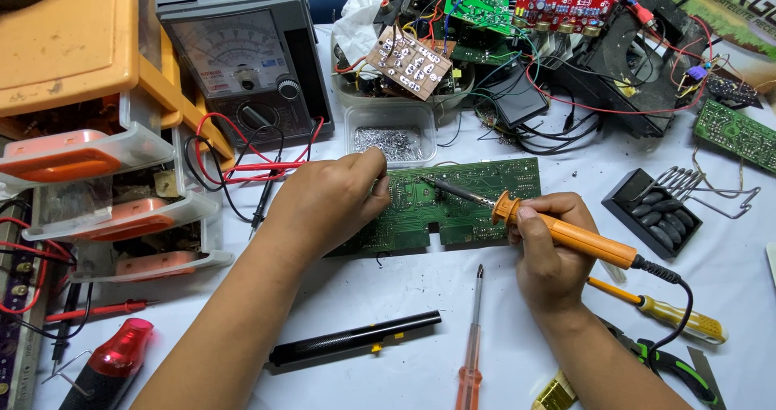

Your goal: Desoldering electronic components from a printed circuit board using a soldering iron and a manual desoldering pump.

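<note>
A long green circuit board (469,208) lies flat on the white table. My left hand (327,204) rests on its left end, fingers curled, pinching what looks like thin solder wire, too small to be sure. My right hand (554,248) grips an orange-handled soldering iron (566,234), whose metal tip touches the board near its upper middle.
An analog multimeter (242,58) with red and black leads stands at back left beside orange parts drawers (97,135). A clear box of small metal parts (392,135), loose boards and wires crowd the back. A black pen-shaped tool (356,341) and screwdrivers (473,345) lie in front.
</note>
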